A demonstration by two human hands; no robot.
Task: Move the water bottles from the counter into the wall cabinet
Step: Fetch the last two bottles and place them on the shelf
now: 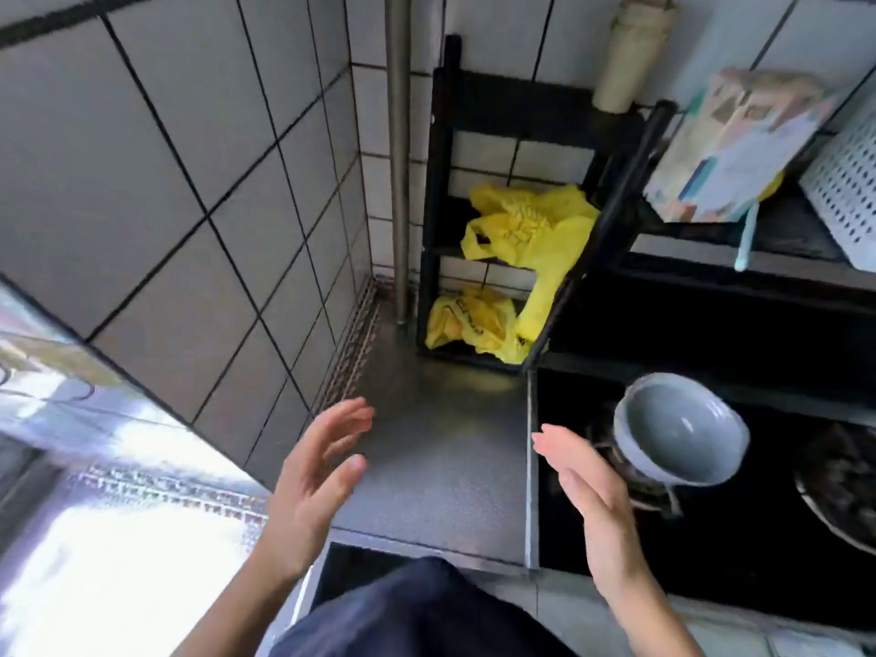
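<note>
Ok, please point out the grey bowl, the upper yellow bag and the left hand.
grey bowl (682,428): head view, inner bottom.
upper yellow bag (531,230): head view, crumpled middle.
left hand (307,488): head view, palm.

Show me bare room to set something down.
Free: the steel counter patch between the tiled wall left, the black rack behind and the stove right; left hand and right hand hover at its near end. Crowded: yellow bags fill the rack, a grey bowl sits on the stove.
</note>
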